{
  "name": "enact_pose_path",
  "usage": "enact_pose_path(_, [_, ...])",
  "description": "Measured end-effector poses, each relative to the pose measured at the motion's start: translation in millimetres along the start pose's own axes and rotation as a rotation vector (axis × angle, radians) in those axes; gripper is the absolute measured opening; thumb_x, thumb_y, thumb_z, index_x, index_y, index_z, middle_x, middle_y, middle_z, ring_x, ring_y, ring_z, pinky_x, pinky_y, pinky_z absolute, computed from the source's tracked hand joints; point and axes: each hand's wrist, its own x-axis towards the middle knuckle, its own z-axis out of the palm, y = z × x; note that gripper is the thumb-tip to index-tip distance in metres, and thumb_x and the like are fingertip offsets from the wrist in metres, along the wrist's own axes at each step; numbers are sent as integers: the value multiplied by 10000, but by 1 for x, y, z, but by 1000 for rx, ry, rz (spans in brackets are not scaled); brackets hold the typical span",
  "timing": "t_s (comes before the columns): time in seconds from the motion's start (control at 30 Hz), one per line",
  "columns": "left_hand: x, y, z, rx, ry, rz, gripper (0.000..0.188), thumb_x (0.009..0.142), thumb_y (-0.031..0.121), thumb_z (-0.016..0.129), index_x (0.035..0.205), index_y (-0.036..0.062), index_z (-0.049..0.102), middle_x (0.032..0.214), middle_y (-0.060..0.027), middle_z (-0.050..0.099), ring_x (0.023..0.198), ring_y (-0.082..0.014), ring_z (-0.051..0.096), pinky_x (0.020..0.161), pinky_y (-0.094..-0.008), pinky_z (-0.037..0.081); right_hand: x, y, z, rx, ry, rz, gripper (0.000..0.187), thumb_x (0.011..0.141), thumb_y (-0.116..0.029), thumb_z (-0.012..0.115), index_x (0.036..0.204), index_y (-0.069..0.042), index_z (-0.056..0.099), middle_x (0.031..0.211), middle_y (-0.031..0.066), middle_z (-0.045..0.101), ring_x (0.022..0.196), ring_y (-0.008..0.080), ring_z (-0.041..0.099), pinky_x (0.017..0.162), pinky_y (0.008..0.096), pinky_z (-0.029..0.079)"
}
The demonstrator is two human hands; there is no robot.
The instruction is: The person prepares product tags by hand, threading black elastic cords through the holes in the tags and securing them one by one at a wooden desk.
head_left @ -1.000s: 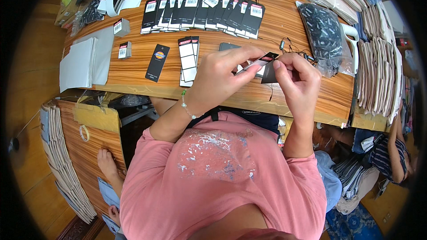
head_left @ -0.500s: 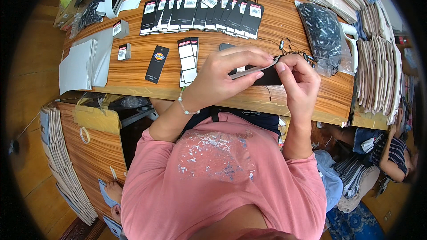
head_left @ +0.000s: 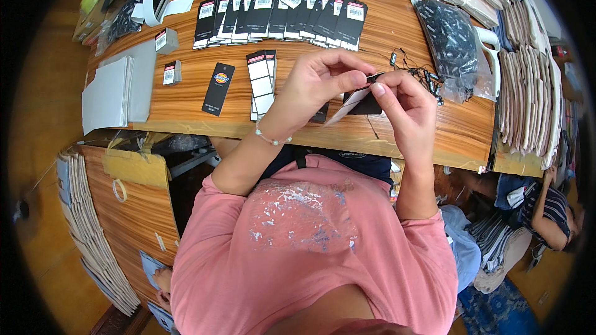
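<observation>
Above the table's near edge, my two hands meet at the top end of a black hang tag [head_left: 366,105], with a white card [head_left: 345,107] against it. My left hand [head_left: 316,84] pinches at this end with thumb and forefinger. The right hand [head_left: 410,102] grips the tag's top corner, its other fingers curled. A thin dark string dangles below the tag. Beside my right hand lies a tangle of black hang-tag strings [head_left: 428,79]. Left of my hands are white-panelled cards [head_left: 261,80] and a single black tag [head_left: 219,90]. Part of another black tag lies under my left hand.
Strung black tags [head_left: 264,15] fan across the table's far side. A clear bag of black strings [head_left: 444,40] and folded beige garments [head_left: 528,99] stand at right. Small label stacks [head_left: 166,41] and white sheets [head_left: 108,99] lie left. Another person [head_left: 549,220] is at far right.
The tag and white card have tipped to hang more steeply. My left fingers have shifted up to the tag's top end, and my right hand has moved slightly left.
</observation>
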Motion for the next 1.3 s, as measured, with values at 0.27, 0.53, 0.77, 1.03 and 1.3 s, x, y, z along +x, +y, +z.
enact_pose_path(0.27, [3, -15, -4, -159, -57, -114, 167, 884, 148, 511, 970, 14, 560, 893, -16, 580, 819, -62, 551, 699, -193, 460, -1, -3, -1, 47, -78, 52, 112, 843, -92, 570, 848, 19, 567, 687, -22, 524, 603, 15, 427, 524, 158, 342])
enact_pose_path(0.53, [5, -11, -7, -318, -85, -144, 131, 891, 116, 482, 1004, 50, 475, 916, 5, 546, 817, -55, 547, 722, -201, 464, 2, 2, -16, 664, -262, 252, 323, 854, -93, 462, 1156, -49, 356, 769, 85, 518, 648, 125, 464, 619, 250, 418])
enact_pose_path(0.77, [10, -7, -18, -276, -60, -64, 125, 890, 98, 469, 1007, 55, 478, 923, -27, 584, 832, -73, 566, 727, -211, 469, 1, 5, -26, 753, -355, 314, 424, 805, -9, 486, 1210, -32, 360, 930, 136, 565, 738, 173, 557, 693, 292, 463])
enact_pose_path(1.03, [11, -2, -20, -184, -53, 23, 110, 896, 86, 449, 990, 41, 484, 916, -52, 595, 816, -104, 591, 710, -218, 481, -2, 18, -31, 885, -458, 347, 559, 716, 91, 564, 1224, -37, 367, 961, 135, 575, 755, 178, 602, 692, 274, 469])
enact_pose_path(1.3, [13, 8, -30, -114, -22, 65, 98, 900, 89, 444, 968, 33, 488, 973, -87, 578, 832, -128, 586, 714, -241, 497, -4, 9, -32, 753, -405, 402, 503, 732, 104, 544, 1196, -22, 394, 987, 169, 593, 793, 208, 630, 675, 282, 511])
